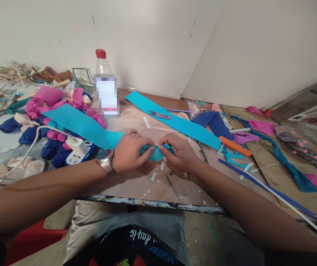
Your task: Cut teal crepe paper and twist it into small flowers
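My left hand (132, 149), below a metal wristwatch (106, 162), pinches the gathered edge of a turquoise fabric strip (88, 127). The strip runs from the fingers up to the left over a pile of fabric pieces. Close beside it, my right hand (176, 151) pinches the same strip's folded end between thumb and forefinger. A small turquoise flap hangs below both thumbs. Behind the hands lies a second flat turquoise strip (191, 129), with small thread snips (160, 115) resting on it.
A red-capped bottle (101, 54) stands behind. A power strip (77, 151) with a plugged-in charger is left of my hands. Pink and blue fabric bundles (47, 96) fill the left. An orange-handled cutter (234, 146) and more strips lie right. The table's front edge (147, 203) is near me.
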The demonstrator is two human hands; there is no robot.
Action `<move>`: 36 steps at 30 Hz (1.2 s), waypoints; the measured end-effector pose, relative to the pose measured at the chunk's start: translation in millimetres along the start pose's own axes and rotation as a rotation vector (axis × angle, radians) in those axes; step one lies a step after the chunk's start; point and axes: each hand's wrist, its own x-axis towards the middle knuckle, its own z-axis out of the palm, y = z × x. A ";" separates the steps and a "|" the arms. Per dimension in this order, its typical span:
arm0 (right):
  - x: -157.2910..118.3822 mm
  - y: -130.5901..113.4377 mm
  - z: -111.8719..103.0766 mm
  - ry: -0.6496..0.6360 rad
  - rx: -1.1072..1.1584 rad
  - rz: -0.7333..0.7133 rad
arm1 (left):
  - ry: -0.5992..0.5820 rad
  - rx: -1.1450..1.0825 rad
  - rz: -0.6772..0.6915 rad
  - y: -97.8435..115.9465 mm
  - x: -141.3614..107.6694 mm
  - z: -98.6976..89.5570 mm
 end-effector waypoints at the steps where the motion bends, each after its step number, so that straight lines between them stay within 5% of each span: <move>1: 0.2 0.8 -0.5 -0.008 -0.001 -0.005 | 0.001 -0.010 -0.013 -0.3 0.4 -0.8; 20: 0.7 11.5 -10.6 0.116 -0.034 -0.007 | 0.099 -0.115 -0.152 -2.7 5.6 -8.3; 29: 1.2 4.6 -4.4 0.018 -0.004 -0.108 | -0.003 -0.164 -0.044 0.4 3.5 -4.7; 36: -1.2 6.5 -3.7 0.004 0.027 -0.047 | -0.059 -0.167 -0.078 -2.2 3.2 -2.6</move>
